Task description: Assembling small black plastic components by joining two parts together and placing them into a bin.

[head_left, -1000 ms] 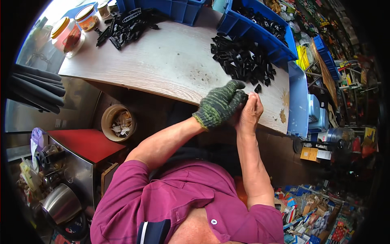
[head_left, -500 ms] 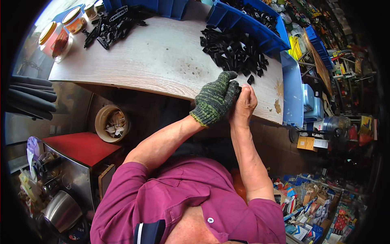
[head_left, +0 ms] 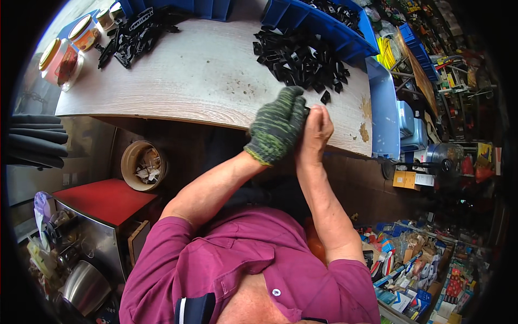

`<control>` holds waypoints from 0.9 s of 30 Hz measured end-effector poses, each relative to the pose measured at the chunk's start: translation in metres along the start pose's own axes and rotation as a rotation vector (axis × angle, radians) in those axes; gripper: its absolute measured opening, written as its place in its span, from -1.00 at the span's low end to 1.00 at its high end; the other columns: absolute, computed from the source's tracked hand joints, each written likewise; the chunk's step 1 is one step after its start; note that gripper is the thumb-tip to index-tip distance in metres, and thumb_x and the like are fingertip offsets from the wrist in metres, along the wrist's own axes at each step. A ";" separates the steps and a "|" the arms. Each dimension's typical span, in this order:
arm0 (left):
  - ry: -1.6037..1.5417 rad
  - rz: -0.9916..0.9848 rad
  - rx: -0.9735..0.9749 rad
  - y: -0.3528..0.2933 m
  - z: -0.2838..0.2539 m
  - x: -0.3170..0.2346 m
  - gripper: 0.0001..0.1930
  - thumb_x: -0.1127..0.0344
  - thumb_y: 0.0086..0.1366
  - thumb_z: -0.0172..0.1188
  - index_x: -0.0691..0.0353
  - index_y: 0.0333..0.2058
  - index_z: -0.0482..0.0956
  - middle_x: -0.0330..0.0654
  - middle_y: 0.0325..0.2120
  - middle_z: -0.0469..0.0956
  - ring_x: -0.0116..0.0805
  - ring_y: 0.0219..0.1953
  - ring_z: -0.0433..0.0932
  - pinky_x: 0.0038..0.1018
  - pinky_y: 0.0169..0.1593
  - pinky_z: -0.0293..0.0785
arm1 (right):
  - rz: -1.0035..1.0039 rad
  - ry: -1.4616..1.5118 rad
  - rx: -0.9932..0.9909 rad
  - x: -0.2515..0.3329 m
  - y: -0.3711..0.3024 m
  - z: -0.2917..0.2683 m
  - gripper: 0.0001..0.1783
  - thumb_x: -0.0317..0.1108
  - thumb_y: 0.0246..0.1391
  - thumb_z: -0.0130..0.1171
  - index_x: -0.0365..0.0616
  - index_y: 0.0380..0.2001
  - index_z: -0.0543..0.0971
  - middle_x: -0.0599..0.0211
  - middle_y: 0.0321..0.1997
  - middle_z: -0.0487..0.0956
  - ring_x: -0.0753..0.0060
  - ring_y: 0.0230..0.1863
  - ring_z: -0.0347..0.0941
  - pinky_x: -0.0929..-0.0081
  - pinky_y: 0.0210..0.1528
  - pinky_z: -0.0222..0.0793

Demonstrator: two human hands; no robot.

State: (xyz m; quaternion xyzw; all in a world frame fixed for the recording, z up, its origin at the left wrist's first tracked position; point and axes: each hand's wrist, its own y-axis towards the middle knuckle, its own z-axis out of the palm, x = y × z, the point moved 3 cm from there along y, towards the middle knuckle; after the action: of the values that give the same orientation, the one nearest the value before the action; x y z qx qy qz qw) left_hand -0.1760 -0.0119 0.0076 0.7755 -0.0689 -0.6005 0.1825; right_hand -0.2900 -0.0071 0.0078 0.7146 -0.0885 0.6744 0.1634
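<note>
Near the front edge of the pale wooden table, my two hands meet. A knitted green-and-black work glove covers my left hand, its fingers curled in against the other hand. My bare right hand is closed too, thumb and fingers pressed together. Between them shows a dark bit of a small black plastic piece; most of it is hidden by the fingers. Just beyond lies one loose black piece, beside a heap of similar black plastic pieces.
A blue bin of black parts stands behind the heap. Longer black parts lie far left, beside lidded jars. Below the table are a waste bucket and a red-topped cabinet. Crowded goods fill the right.
The view has shifted slightly, so the table and its contents appear a little further left and up. My hands stay pressed together; the glove has turned slightly, and a dark bit now shows between them.
</note>
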 end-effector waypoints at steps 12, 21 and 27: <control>0.065 0.141 0.190 -0.005 -0.003 0.013 -0.60 0.34 0.13 0.27 0.26 -0.02 0.55 0.03 -0.03 0.55 0.07 -0.16 0.60 -0.14 -0.13 0.55 | 0.060 0.171 0.022 -0.008 0.006 -0.003 -0.72 -0.24 0.29 -0.01 0.02 -0.54 0.43 0.69 -0.54 0.28 0.77 -0.49 0.16 0.67 -0.46 0.10; 1.164 0.366 -0.375 0.135 -0.195 0.086 -0.59 0.37 0.05 0.14 0.08 -0.05 0.62 -0.04 0.01 0.52 0.15 0.18 0.36 0.11 0.09 0.35 | 0.189 0.230 0.085 -0.003 0.002 0.009 -0.71 -0.14 0.28 0.02 -0.05 -0.46 0.41 0.48 -0.80 0.14 0.50 -0.81 0.17 0.28 -0.59 0.55; 1.234 0.403 -0.142 0.146 -0.190 0.105 -0.72 0.38 0.08 0.17 0.10 -0.19 0.65 -0.03 -0.08 0.55 0.12 0.11 0.42 0.03 -0.01 0.44 | 0.168 0.243 0.085 -0.002 0.004 0.005 -0.73 -0.22 0.33 -0.04 -0.11 -0.44 0.38 0.46 -0.75 0.24 0.56 -0.81 0.19 0.37 -0.63 0.54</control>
State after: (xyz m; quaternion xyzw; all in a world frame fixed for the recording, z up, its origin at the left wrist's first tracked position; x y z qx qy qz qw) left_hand 0.0509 -0.1429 0.0064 0.9357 -0.0556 -0.0021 0.3483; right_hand -0.2866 -0.0126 0.0060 0.6241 -0.0988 0.7703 0.0853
